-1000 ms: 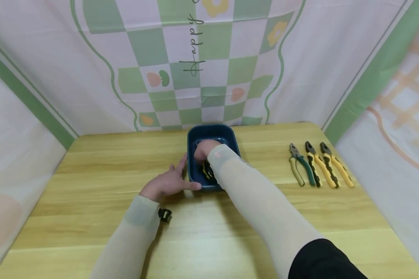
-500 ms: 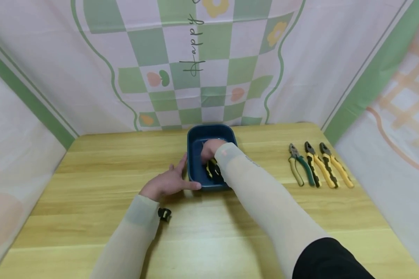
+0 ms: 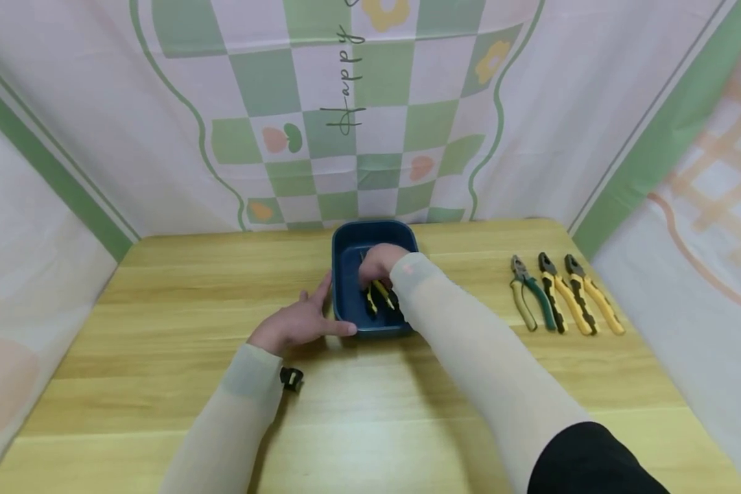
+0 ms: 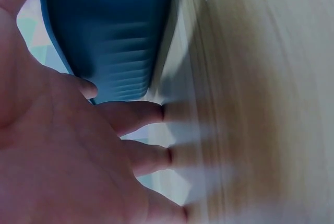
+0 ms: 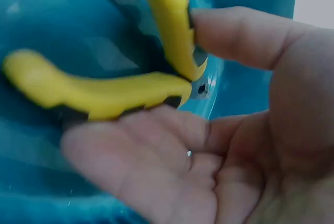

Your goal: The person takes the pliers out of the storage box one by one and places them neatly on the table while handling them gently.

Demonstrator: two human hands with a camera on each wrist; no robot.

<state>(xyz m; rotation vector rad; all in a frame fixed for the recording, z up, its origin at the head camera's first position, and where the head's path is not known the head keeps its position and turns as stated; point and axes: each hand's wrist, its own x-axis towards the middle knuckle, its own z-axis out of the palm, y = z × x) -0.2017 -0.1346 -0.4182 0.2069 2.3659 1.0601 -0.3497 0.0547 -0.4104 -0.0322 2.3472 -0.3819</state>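
A dark blue plastic bin (image 3: 341,302) stands at the table's back edge. My right hand (image 3: 383,265) reaches down into it over a pair of pliers (image 3: 383,293) with yellow and black handles. In the right wrist view, the thumb (image 5: 235,33) presses one handle and the fingers lie against the other handle (image 5: 104,96), so the pliers are held between them. Their jaws are mostly hidden by the hand. My left hand (image 3: 296,324) is spread at the bin's left side, thumb on the near rim, other fingers straight along the wall and the table.
Several pliers lie in a row on the right: one with green handles (image 3: 527,295), then two yellow and black ones (image 3: 562,293), (image 3: 593,295). A patterned cloth (image 3: 377,171) hangs right behind the bin. Wooden table (image 3: 179,309) surrounds it.
My right hand has moved a little to the right inside the bin, and the pliers' handles have shifted right with it. The left hand stays in place against the bin.
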